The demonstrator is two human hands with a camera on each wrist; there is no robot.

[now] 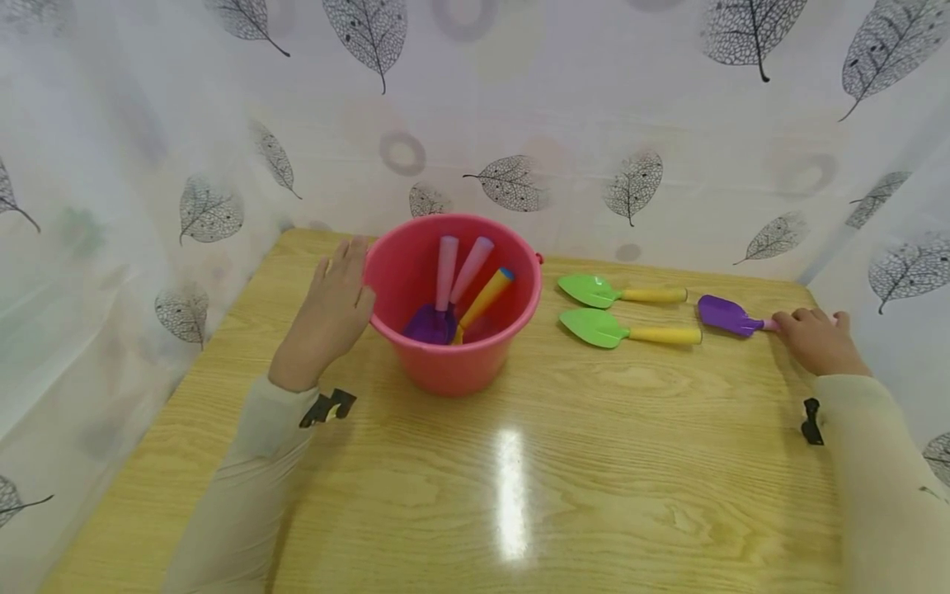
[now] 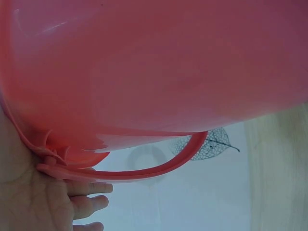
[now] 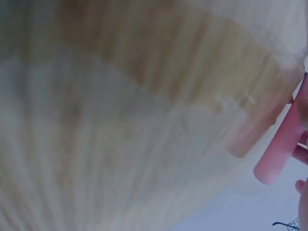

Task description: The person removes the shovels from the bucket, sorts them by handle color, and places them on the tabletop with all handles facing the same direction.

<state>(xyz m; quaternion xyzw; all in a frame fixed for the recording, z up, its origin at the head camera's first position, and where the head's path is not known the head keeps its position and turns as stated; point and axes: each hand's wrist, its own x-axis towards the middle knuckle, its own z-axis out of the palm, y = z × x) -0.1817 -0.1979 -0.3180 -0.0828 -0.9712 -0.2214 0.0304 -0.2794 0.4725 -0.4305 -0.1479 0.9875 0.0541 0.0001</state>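
Note:
A red bucket stands upright on the table, holding two purple-bladed shovels with pink handles and a yellow-handled tool with a blue end. My left hand rests against the bucket's left rim, fingers extended; the left wrist view shows the palm beside the bucket's handle. At the far right my right hand grips the pink handle of a purple toy shovel, whose blade points left. In the right wrist view, the pink handle shows with only parts of the fingers.
Two green trowels with yellow handles, a rear one and a front one, lie side by side between the bucket and the purple shovel. A leaf-patterned curtain hangs along the back and sides of the wooden table.

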